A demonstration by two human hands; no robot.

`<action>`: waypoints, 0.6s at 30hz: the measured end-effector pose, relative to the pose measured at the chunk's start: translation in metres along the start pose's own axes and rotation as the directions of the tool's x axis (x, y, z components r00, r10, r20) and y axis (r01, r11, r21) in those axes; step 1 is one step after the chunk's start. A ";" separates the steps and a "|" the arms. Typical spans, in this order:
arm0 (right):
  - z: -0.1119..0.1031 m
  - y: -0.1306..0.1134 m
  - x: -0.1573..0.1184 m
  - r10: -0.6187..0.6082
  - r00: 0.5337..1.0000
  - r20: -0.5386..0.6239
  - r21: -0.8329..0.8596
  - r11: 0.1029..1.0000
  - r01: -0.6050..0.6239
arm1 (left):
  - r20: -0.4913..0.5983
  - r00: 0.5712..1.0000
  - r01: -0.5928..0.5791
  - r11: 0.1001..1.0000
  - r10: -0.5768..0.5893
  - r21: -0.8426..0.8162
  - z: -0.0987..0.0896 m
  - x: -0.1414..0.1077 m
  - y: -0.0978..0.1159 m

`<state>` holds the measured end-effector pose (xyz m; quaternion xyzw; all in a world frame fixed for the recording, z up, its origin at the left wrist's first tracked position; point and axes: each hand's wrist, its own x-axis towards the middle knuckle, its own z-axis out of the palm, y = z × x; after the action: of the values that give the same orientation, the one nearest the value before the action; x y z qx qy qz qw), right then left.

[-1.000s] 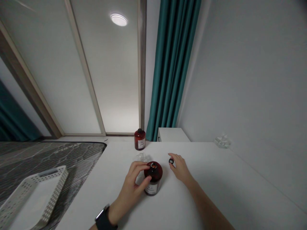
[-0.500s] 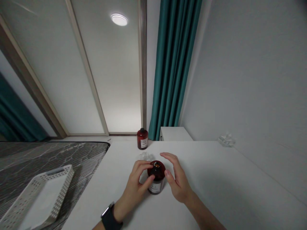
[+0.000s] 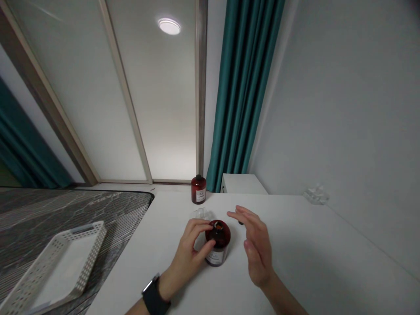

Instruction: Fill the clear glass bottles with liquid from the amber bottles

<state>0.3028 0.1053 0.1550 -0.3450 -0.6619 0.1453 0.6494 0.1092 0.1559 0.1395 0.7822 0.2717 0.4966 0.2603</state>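
Note:
A dark red-brown bottle (image 3: 224, 239) with a white label stands upright on the white table (image 3: 288, 262), its neck open at the top. My left hand (image 3: 193, 247), with a dark watch at the wrist, has thumb and fingers around the bottle's shoulder on the left side. To the right of the bottle, my right hand (image 3: 257, 245) is raised with fingers stretched out, apart from the bottle. A small dark piece (image 3: 241, 223) shows just under its fingers; whether they touch it I cannot tell. Behind the bottle lies a clear, see-through object (image 3: 199, 213), partly hidden.
A second red-brown bottle (image 3: 198, 194) with a black cap stands at the table's far edge. Left of the table, a white perforated basket (image 3: 93, 249) rests on a grey patterned surface. A clear object (image 3: 316, 194) sits at the back right by the wall. Beyond is a white cabinet (image 3: 244, 183).
My right hand has moved right, away from the bottle, and a small dark piece now shows beneath its fingers. My left hand stays at the bottle. The view has shifted slightly.

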 end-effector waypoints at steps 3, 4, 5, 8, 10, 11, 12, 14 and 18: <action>0.000 0.012 0.000 0.155 0.988 0.011 0.024 0.988 -0.155 | -0.073 0.997 0.023 0.999 -0.021 0.024 -0.009 0.005 -0.004; 0.001 0.017 -0.001 0.209 0.977 0.030 0.034 0.977 -0.210 | -0.123 0.991 0.048 0.998 -0.042 0.042 -0.013 0.007 -0.008; 0.002 0.023 -0.002 0.249 0.967 0.056 0.044 0.967 -0.252 | -0.175 0.982 0.082 0.995 -0.070 0.060 -0.017 0.008 -0.013; 0.005 0.034 -0.007 0.300 0.937 0.178 0.068 0.946 -0.316 | -0.215 0.967 0.163 0.979 -0.134 0.121 -0.025 0.012 -0.032; 0.007 0.036 -0.010 0.335 0.906 0.260 0.069 0.929 -0.364 | -0.183 0.969 0.195 0.967 -0.165 0.165 -0.024 0.011 -0.045; 0.008 0.036 -0.010 0.366 0.885 0.288 0.059 0.915 -0.398 | -0.158 0.971 0.209 0.960 -0.181 0.184 -0.022 0.010 -0.051; 0.008 0.034 -0.011 0.404 0.862 0.307 0.043 0.899 -0.436 | -0.131 0.973 0.213 0.956 -0.189 0.202 -0.020 0.009 -0.055; 0.010 0.032 -0.012 0.475 0.821 0.316 0.006 0.865 -0.502 | -0.075 0.974 0.224 0.949 -0.212 0.223 -0.015 0.008 -0.062; 0.012 0.033 -0.011 0.526 0.812 0.254 -0.021 0.842 -0.539 | 0.036 0.959 0.270 0.943 -0.282 0.192 -0.017 0.010 -0.068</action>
<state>0.2990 0.1255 0.1241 -0.4782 -0.6110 0.3806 0.5030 0.0853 0.2134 0.1061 0.7725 0.4151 0.4029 0.2619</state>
